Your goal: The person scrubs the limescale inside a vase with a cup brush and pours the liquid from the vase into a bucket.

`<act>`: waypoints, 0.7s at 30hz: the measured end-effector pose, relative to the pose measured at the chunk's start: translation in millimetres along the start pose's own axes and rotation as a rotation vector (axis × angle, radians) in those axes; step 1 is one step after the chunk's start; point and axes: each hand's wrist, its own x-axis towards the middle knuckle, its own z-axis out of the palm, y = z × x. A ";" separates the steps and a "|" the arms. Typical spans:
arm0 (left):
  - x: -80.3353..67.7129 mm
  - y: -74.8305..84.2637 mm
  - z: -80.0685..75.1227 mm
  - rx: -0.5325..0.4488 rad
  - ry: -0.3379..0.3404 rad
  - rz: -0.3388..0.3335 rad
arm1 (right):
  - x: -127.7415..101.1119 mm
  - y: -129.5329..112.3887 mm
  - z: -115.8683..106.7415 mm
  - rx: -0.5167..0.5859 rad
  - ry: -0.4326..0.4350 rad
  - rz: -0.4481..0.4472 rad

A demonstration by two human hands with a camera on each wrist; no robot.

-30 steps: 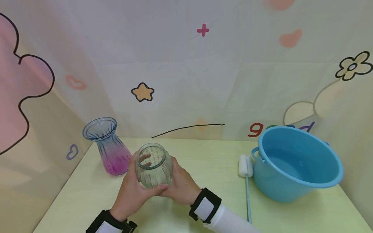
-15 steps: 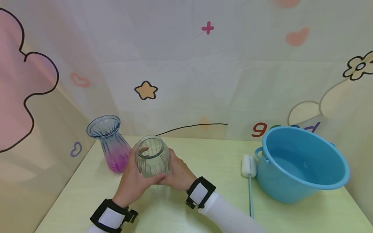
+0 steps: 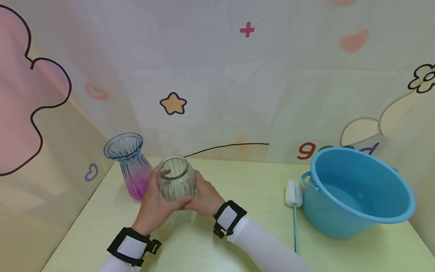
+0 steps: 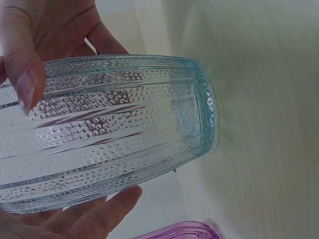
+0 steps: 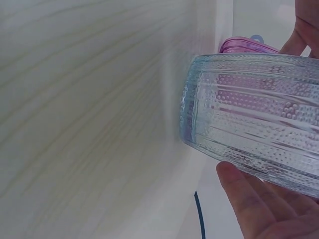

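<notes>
On the table [image 3: 238,189], the ribbed jar [image 3: 176,178] sits left of centre, held between the left hand [image 3: 157,206] on its left and the right hand [image 3: 204,196] on its right. Just behind and left of the jar stands the vase [image 3: 129,164], near the far left corner. Well apart to the right sits the basin [image 3: 357,192], with the brush [image 3: 294,211] lying just left of it, its head at the far end.

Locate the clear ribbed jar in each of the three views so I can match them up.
Head: the clear ribbed jar sits left of centre, held between both hands.
Left wrist: the jar fills the left and middle of the picture, lying sideways.
Right wrist: the jar is at the right edge, upper half.
Shared landmark: the pink-bottomed vase, glimpsed at the bottom edge and behind the jar.
</notes>
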 end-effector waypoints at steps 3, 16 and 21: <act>1.9 -3.2 -0.1 0.008 -0.004 -0.006 | 2.6 1.5 1.6 0.009 0.001 0.004; 18.2 -13.4 -11.7 -0.018 -0.022 -0.033 | 31.1 -1.2 7.9 -0.017 -0.021 0.061; 24.7 -15.3 -7.6 -0.042 -0.003 -0.025 | 41.5 3.2 7.5 -0.019 -0.015 0.082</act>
